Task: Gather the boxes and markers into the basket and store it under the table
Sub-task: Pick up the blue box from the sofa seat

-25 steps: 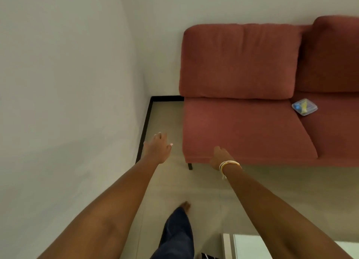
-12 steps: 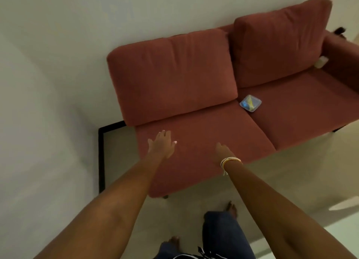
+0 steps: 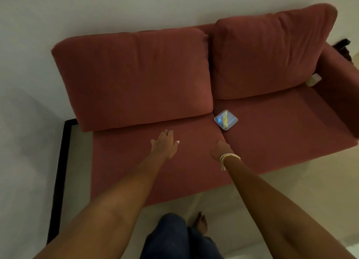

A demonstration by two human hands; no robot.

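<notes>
A small clear plastic box (image 3: 226, 120) with blue and yellow contents lies on the red sofa (image 3: 272, 134), at the seam between the two seat cushions. My left hand (image 3: 165, 144) hovers over the left seat cushion, fingers straight and empty. My right hand (image 3: 220, 149), with bracelets at the wrist, reaches toward the box and stops a short way below it; its fingers are hidden behind the back of the hand. No basket, markers or table are in view.
A small white object (image 3: 313, 80) sits wedged at the sofa's right armrest. A dark object (image 3: 342, 47) lies behind that armrest. A black-framed panel (image 3: 62, 161) stands left of the sofa by the wall. My legs and a bare foot (image 3: 202, 222) are on the pale floor.
The view has swung right and closer to the sofa. Both hands have moved from the sofa's left front edge to over the seat, the right one nearing the clear box.
</notes>
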